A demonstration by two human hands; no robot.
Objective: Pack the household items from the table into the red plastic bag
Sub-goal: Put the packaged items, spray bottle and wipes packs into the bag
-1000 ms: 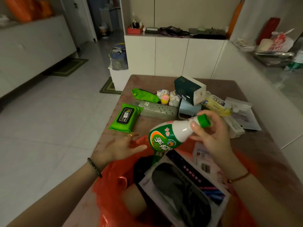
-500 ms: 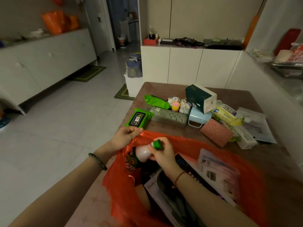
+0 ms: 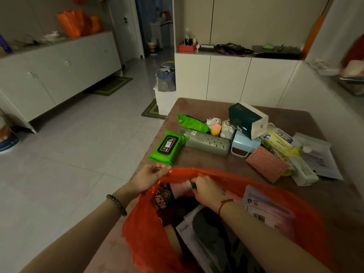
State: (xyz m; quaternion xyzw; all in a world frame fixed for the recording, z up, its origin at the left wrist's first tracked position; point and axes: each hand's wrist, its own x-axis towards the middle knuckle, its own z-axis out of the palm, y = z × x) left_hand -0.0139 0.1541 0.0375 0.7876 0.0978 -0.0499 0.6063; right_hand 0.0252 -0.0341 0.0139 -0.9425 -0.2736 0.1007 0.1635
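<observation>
A head-worn camera looks down at a brown table (image 3: 212, 162) in a dim room. At the near edge stands a red plastic bag (image 3: 143, 237), its mouth wide open.

The left hand (image 3: 152, 174) pinches the bag's far-left rim between thumb and fingers, lifting it. The right hand (image 3: 206, 191) is inside the mouth, fingers curled round the green cap (image 3: 192, 185) of a white cleaner bottle (image 3: 177, 189). The bottle hangs tilted against the bag's left wall, and its green-and-orange label shows through the red film. Beneath it lie a flat boxed dark item (image 3: 206, 233) and a white packet (image 3: 264, 207).

Unpacked items sit further back on the table: a green wet-wipes pack (image 3: 167, 147) just beyond the left hand, a grey-green perforated case (image 3: 206, 141), a dark green tissue box (image 3: 248, 120) and a pink bubble mailer (image 3: 266, 166).

The bottle looks rigid and smooth, probably weighty if full of liquid. The neck just under the cap seems the surest hold — the body may slip. The bag is thin and floppy — it likely sags shut unless its rim is held up.
</observation>
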